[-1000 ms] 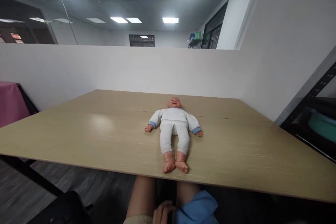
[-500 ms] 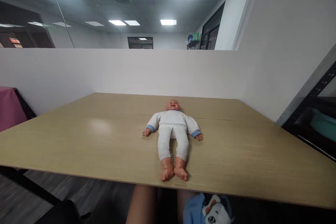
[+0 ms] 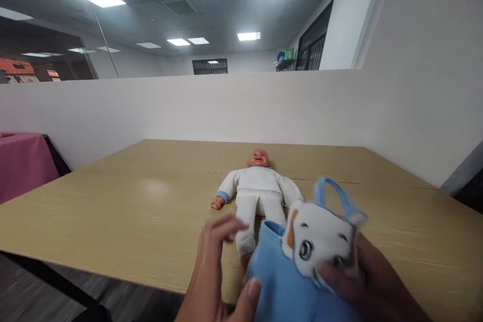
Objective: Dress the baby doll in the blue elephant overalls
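Note:
My right hand (image 3: 372,276) grips a small blue garment (image 3: 285,282) by its side, with the thumb across the front. The garment carries a white cartoon animal face (image 3: 320,241) and a looped blue strap (image 3: 334,191) on top. Just left of it is my left hand (image 3: 219,256), fingers curved and apart; its thumb is close to the garment's edge, and whether they touch I cannot tell. Beyond both hands a baby doll (image 3: 258,181) in a white suit with blue cuffs lies face up on the table. The garment and hands hide its lower legs and one of its hands.
The wooden table (image 3: 151,221) reaches back to a low white partition (image 3: 211,110). Far left stands something covered with pink cloth (image 3: 26,166). A dark table leg (image 3: 49,279) shows below the near edge.
Both hands have come up into view over the table's near edge. The blue garment, earlier below the edge, is now raised in my right hand in front of the doll. The view has shifted slightly.

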`<state>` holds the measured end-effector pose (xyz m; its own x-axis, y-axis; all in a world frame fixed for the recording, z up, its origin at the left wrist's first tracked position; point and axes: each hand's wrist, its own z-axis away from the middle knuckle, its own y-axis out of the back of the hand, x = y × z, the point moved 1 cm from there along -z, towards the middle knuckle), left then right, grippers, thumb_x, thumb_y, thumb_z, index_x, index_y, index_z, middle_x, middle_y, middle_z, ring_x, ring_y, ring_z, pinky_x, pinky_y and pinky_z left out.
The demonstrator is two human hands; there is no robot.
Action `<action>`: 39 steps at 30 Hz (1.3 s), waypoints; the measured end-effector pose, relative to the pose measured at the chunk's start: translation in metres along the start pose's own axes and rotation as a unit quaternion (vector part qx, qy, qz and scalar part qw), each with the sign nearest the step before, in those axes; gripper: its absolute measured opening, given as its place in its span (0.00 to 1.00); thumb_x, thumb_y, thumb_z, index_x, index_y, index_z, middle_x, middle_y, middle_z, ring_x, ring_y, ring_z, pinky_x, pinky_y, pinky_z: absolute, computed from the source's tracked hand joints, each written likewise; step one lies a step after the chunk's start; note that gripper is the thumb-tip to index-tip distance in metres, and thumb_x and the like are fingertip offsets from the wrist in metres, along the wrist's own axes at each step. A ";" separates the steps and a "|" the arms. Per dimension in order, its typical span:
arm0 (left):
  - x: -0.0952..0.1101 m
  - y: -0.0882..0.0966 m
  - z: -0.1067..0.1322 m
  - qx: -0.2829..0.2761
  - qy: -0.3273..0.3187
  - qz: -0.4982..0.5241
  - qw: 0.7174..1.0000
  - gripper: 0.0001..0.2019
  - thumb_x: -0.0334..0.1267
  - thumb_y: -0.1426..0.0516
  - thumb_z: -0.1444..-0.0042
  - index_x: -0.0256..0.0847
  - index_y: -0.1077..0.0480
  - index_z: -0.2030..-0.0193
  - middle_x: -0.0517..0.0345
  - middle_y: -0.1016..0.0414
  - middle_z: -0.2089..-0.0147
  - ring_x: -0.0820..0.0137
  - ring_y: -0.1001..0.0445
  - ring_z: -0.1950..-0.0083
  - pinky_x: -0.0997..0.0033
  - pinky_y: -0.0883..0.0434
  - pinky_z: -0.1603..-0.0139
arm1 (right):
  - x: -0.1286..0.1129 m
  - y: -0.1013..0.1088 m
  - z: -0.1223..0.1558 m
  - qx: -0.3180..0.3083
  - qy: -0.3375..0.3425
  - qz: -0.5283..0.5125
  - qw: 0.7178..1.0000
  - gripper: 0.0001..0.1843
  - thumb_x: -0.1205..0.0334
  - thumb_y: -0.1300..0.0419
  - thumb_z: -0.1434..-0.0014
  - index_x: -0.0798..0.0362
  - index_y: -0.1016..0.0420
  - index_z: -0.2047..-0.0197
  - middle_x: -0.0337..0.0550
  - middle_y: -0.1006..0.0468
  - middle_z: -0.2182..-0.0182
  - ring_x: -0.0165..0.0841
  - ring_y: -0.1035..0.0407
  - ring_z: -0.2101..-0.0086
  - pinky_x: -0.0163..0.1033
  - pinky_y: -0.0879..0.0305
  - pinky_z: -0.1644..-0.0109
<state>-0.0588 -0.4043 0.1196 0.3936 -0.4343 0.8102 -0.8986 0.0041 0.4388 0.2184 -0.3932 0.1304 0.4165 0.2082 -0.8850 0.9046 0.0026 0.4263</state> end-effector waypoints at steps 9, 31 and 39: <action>0.026 0.013 -0.163 -0.130 -0.103 0.173 0.971 0.18 0.46 0.33 0.36 0.45 0.28 0.44 0.56 0.23 0.50 0.66 0.25 0.49 0.68 0.28 0.48 | -0.063 0.021 -0.139 -0.107 0.223 -0.044 0.968 0.13 0.56 0.32 0.33 0.45 0.19 0.46 0.39 0.16 0.57 0.38 0.23 0.57 0.38 0.26 0.50; 0.011 0.010 -0.230 -0.042 -0.223 0.220 0.949 0.17 0.55 0.33 0.38 0.44 0.26 0.60 0.63 0.28 0.70 0.73 0.31 0.70 0.71 0.32 0.70 | -0.047 0.047 -0.200 -0.062 0.234 -0.383 0.891 0.23 0.53 0.24 0.46 0.47 0.37 0.71 0.28 0.52 0.82 0.28 0.56 0.81 0.38 0.54 0.78; 0.014 0.012 -0.232 -0.073 -0.190 0.223 0.953 0.16 0.55 0.32 0.40 0.44 0.24 0.62 0.60 0.25 0.69 0.71 0.29 0.69 0.69 0.31 0.69 | -0.031 0.040 -0.216 -0.099 0.185 -0.295 0.932 0.21 0.36 0.35 0.43 0.44 0.32 0.65 0.35 0.40 0.75 0.34 0.45 0.75 0.41 0.41 0.71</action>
<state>-0.0194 -0.2016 0.2264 -0.1452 -0.6554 0.7412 -0.9123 0.3786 0.1560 0.2223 -0.1885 0.2149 -0.2422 0.4362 -0.8666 0.9162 0.3969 -0.0563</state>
